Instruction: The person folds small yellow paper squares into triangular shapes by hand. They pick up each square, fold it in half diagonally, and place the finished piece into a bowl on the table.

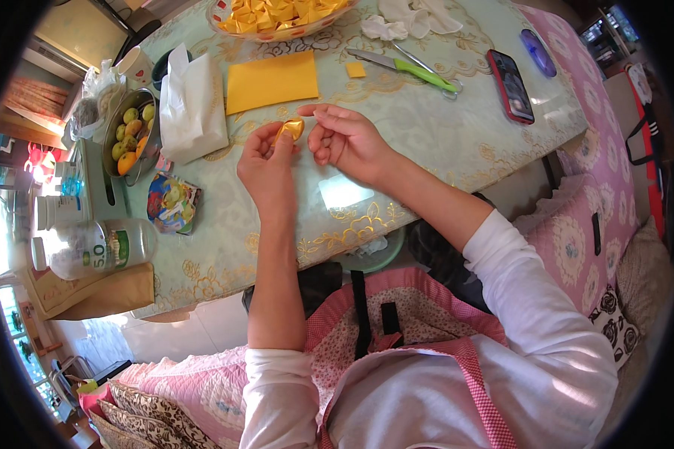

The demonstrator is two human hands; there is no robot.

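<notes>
Between the thumb and fingers of my left hand (pixel 269 160) is a small folded piece of shiny gold paper (pixel 291 130). Close on its right, my right hand (pixel 351 140) is raised with the index finger and thumb extended and the other fingers curled; I see nothing in it. Beyond both hands a stack of yellow-gold paper sheets (pixel 272 81) lies flat on the patterned tablecloth (pixel 213 258). A small yellow square (pixel 356 70) rests to the right of the stack. At the far edge, a clear bowl (pixel 275 37) is heaped with folded gold paper pieces (pixel 281 14).
A green-handled knife (pixel 421 73) lies by a thin metal tool. Farther right are a phone (pixel 511 87) and a purple oval object (pixel 538 53). To the left stand a tissue pack (pixel 194 112), a metal fruit bowl (pixel 109 151) and a plastic jar (pixel 98 247). Crumpled white tissues (pixel 410 19) lie behind.
</notes>
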